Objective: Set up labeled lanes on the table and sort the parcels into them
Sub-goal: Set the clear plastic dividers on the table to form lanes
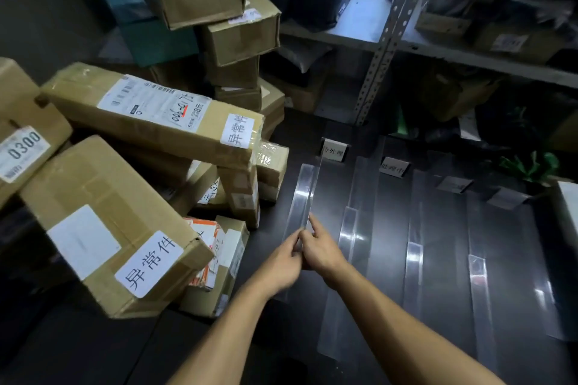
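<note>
Both hands meet over the dark glossy worktop (pixel 391 228), near its left side. The left hand (pixel 283 262) and right hand (pixel 319 248) both pinch the near end of a long clear plastic divider strip (pixel 301 194), fingers curled onto it right where they touch each other. That strip runs away from the hands toward the far edge, ending by a small folded white label card (pixel 334 151) with printed characters on it.

Three more clear plastic strips (pixel 350 228) lie on the worktop to the right, roughly parallel, making lanes. More little tent cards stand along the far edge, one per lane: a second white card (pixel 393 167), then two greyish ones (pixel 453 185) I can't read.

The brown cardboard parcels (pixel 103 228) are all heaped at the left edge, none in a lane. The big near box and the long flat box (pixel 150 116) lying across the heap both carry white stickers with handwritten characters. Behind the worktop there's a grey metal shelf rack (pixel 384 50) stuffed with more packages.
</note>
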The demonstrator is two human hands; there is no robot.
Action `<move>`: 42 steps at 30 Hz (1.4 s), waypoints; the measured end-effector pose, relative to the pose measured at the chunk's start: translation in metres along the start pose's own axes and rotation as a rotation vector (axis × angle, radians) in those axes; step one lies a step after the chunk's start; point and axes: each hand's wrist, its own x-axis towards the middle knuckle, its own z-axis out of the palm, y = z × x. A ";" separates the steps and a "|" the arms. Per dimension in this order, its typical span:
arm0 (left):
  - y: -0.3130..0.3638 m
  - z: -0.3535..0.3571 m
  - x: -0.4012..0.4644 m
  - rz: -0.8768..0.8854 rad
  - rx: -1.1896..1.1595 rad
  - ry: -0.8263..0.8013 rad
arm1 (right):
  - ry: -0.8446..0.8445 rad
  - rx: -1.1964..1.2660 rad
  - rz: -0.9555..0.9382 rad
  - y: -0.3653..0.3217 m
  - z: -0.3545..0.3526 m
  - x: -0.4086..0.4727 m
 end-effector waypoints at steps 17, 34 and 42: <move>0.200 0.141 -0.038 0.392 -0.071 -0.090 | 0.285 0.084 -0.376 -0.020 -0.233 -0.112; 0.218 0.458 -0.108 0.189 -0.045 -0.383 | 0.455 0.120 -0.076 0.213 -0.436 -0.233; 0.148 0.521 -0.112 0.002 -0.069 -0.432 | 0.326 0.059 0.060 0.304 -0.426 -0.230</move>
